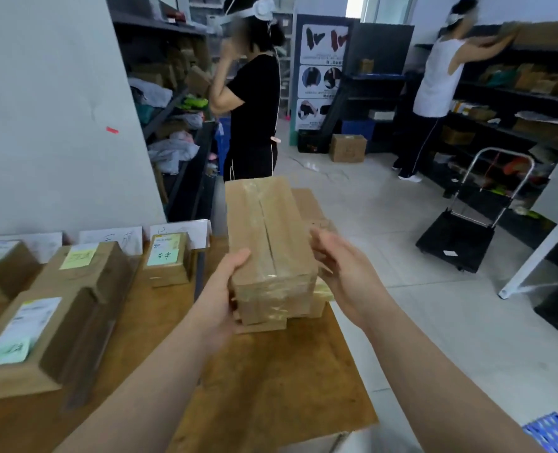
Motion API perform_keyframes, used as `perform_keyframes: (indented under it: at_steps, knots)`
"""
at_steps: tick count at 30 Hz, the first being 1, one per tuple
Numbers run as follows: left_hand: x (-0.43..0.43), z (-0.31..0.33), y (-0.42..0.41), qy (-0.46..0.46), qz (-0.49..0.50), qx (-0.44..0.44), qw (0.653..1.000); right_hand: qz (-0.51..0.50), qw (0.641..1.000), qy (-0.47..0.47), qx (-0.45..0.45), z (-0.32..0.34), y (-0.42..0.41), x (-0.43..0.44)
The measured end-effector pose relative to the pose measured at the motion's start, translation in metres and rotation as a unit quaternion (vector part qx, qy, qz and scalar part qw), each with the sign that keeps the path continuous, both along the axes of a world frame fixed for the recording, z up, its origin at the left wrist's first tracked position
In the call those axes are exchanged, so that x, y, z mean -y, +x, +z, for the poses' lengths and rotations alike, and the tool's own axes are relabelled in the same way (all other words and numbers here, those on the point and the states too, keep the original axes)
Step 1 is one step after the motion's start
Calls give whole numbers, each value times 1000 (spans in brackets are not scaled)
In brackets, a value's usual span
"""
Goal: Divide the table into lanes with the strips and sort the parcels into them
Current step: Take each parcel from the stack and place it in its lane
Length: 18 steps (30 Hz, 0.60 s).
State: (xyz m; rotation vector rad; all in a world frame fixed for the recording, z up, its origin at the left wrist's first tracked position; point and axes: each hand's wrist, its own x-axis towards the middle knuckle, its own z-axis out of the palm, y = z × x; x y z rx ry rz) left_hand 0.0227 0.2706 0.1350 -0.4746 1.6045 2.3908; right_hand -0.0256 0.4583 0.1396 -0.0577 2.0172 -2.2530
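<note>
The parcel [267,243], a long cardboard box sealed with clear tape, sits atop a low stack of smaller boxes [264,325] at the right end of the table [271,387]. The left hand [225,289] grips its near left corner, thumb lying on top and fingers wrapped below. The right hand [343,266] is beside its right face with fingers loosely curved and holding nothing; motion blur hides whether they touch the box. The tabletop is brown board. A dark strip [199,273] runs away from the person just left of the stack, and beyond it lie four more labelled parcels [26,338], with paper signs [111,238] propped against the white wall [58,109] behind them. Farther off, shelves [173,93] full of bags and cartons line the left side, where a person in black [254,103] stands. Across the pale tiled floor [401,289], a person in a white top [441,80] reaches into dark shelving [516,93], with a black trolley [467,230] nearby and a carton [347,148] on the floor.
</note>
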Motion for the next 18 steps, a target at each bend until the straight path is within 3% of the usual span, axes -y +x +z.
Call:
perform_keyframes:
  at_steps: [3, 7, 13, 18]
  knots:
    - [3, -5, 30, 178, 34, 7, 983, 39, 996, 61, 55, -10, 18, -3]
    - [9, -18, 56, 256, 49, -8, 965, 90, 989, 14, 118, -17, 38, 0]
    - [22, -37, 66, 161, 118, 20, 980, 73, 991, 53, 97, -19, 50, 7]
    - [30, -39, 72, 29, 152, -33, 987, 52, 992, 84, 84, -18, 53, 18]
